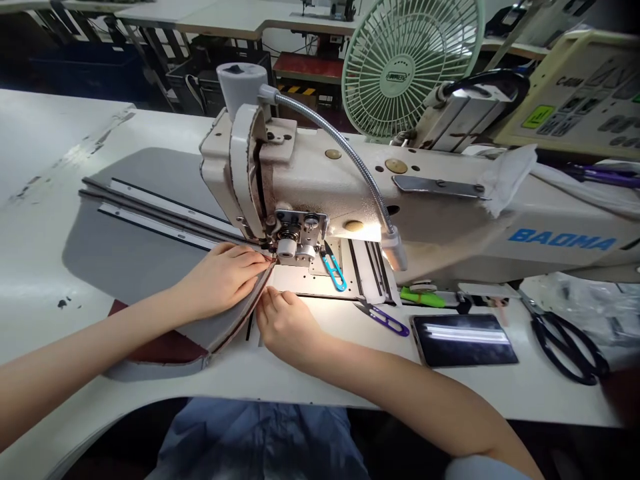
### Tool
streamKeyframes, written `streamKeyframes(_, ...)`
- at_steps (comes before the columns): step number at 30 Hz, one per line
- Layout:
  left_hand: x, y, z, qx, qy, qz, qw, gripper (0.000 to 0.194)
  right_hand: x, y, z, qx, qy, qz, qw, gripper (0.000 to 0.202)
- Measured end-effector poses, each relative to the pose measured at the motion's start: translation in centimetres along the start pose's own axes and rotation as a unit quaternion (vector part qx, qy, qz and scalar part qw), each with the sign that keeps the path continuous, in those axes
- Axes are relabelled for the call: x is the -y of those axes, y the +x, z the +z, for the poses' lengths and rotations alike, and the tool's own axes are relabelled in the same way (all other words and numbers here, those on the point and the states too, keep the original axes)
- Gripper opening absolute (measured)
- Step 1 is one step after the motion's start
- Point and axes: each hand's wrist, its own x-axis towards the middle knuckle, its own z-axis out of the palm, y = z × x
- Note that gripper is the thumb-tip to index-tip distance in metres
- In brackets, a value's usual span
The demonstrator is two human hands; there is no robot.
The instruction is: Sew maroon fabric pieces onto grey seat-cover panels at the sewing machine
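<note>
A grey fabric panel (145,277) with dark red parts and long strips lies on the table, its edge running under the head of a sewing machine (300,167). My left hand (224,279) rests on top of the panel, fingers together and pressing it close to the needle area. At the panel's near edge, my right hand (287,328) has its fingers curled and pinching the border just in front of the machine. The needle itself is hard to make out behind the presser parts. A small lamp (394,248) lights the spot.
Blue thread snips (334,270) lie on the machine bed, and purple snips (384,319) beside it. Further right are a phone (465,340), black-handled scissors (565,343) and a plastic bag (575,307). A green fan (400,73) stands behind the machine.
</note>
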Motion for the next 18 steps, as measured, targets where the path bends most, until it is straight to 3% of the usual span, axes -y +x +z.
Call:
streamKeyframes(3, -0.1, -0.3, 0.1, 0.021, -0.005, 0.006, 1.000, 0.036, 0.0, 0.1, -0.6, 0.019, 0.022, -0.002, 1.000, 0.030)
streamKeyframes(9, 0.6, 1.1, 0.3, 0.029, 0.029, -0.011, 0.999, 0.031, -1.3, 1.1, -0.9, 0.074, 0.051, 0.022, 0.996, 0.022)
streamKeyframes(18, 0.0, -0.4, 0.8, 0.014, 0.035, -0.002, 0.999, 0.037, -0.7, 0.4, -0.3, 0.028, 0.031, 0.010, 0.999, 0.027)
